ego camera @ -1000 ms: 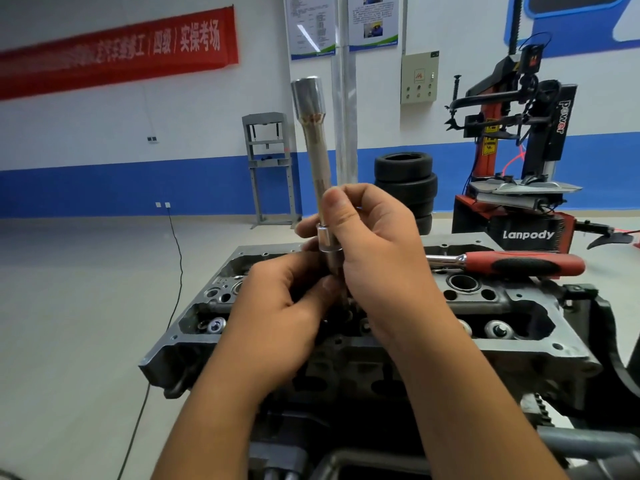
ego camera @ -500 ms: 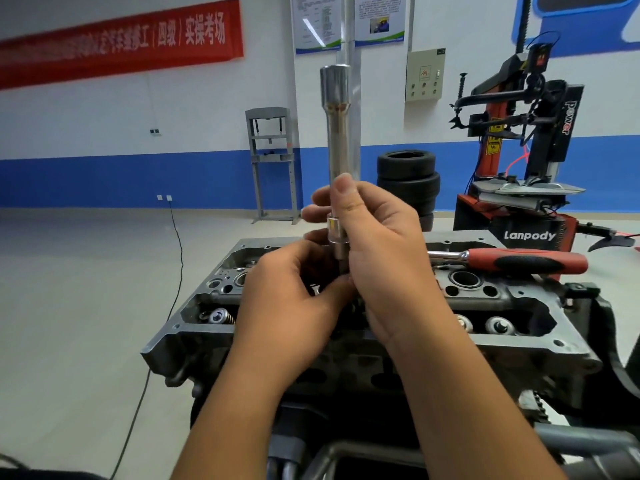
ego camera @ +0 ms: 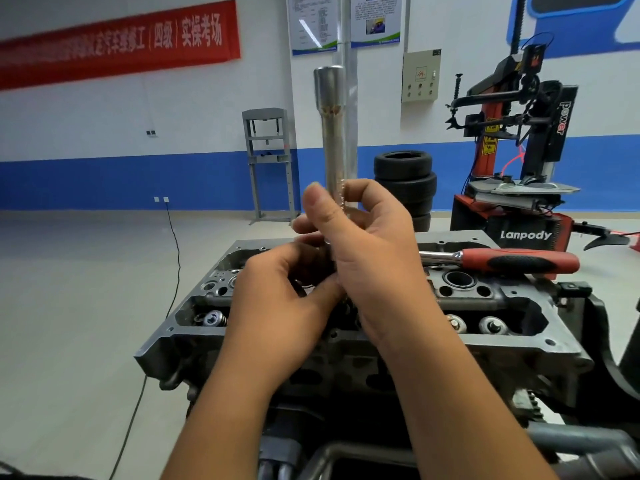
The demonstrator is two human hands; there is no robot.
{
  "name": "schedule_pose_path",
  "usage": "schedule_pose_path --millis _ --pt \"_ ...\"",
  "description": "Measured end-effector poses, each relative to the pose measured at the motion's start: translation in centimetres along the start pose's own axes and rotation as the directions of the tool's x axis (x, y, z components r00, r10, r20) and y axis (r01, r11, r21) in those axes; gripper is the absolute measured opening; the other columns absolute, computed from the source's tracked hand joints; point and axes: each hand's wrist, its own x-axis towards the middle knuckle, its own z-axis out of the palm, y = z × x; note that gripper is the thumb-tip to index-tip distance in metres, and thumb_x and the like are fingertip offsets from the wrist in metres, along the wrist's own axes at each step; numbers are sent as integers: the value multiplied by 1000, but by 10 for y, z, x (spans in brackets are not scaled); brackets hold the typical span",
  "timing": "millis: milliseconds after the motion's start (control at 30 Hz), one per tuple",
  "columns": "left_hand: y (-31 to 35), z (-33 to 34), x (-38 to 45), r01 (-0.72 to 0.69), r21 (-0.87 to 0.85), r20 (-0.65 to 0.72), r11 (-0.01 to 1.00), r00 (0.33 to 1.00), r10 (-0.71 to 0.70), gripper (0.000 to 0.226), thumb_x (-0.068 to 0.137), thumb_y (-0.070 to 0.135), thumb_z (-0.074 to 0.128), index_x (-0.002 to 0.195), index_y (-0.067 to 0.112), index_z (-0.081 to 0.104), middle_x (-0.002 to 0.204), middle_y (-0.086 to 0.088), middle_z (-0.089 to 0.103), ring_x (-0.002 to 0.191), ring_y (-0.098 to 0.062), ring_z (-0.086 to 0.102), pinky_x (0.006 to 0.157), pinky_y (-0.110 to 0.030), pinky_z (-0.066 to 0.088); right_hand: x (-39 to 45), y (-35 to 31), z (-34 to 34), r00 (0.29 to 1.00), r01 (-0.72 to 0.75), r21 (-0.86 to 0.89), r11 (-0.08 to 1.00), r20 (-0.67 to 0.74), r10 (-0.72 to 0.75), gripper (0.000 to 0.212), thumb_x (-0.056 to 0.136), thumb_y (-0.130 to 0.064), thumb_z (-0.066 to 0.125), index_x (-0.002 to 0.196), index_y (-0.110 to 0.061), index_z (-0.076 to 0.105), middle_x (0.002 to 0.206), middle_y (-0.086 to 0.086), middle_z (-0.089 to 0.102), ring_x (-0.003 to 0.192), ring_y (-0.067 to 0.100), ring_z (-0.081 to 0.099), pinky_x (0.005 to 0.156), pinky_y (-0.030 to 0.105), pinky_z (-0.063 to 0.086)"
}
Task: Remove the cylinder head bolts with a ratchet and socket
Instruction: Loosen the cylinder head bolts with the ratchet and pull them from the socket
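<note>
A long silver extension bar with a socket end [ego camera: 331, 133] stands upright above the grey cylinder head [ego camera: 512, 344]. My right hand [ego camera: 367, 251] grips its lower shaft, thumb and fingers curled round it. My left hand [ego camera: 287, 299] pinches the bar's bottom end, which the fingers hide. A ratchet with a red and black handle [ego camera: 512, 260] lies on top of the cylinder head at the right, untouched. Valve springs show in the head's recesses.
A red and black tyre changer [ego camera: 519, 161] stands behind at the right. A stack of tyres [ego camera: 405, 178] and a grey press frame [ego camera: 268, 161] stand by the blue-striped wall. A black cable [ego camera: 173, 237] runs across the floor at left.
The bar has swung from leaning left to upright, and has shifted slightly in my grip. My right thumb has moved higher on the shaft, covering the collar seen before.
</note>
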Motion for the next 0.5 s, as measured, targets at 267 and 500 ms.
schedule_pose_path --millis 267,500 --pt "1 1 -1 -23 23 47 999 999 22 17 89 11 76 94 27 78 86 12 79 80 -7 76 73 -38 59 -1 1 2 994 81 -84 993 -69 -87 25 98 -35 69 86 -13 68 92 16 74 74 25 67 79 54 60" --pt "7 4 -1 23 144 -50 989 999 -16 23 77 44 76 89 25 76 80 13 77 76 -8 73 73 -48 62 -2 0 -2 992 98 -135 986 -67 -108 23 88 -31 82 90 -16 65 89 15 75 81 32 72 73 46 63"
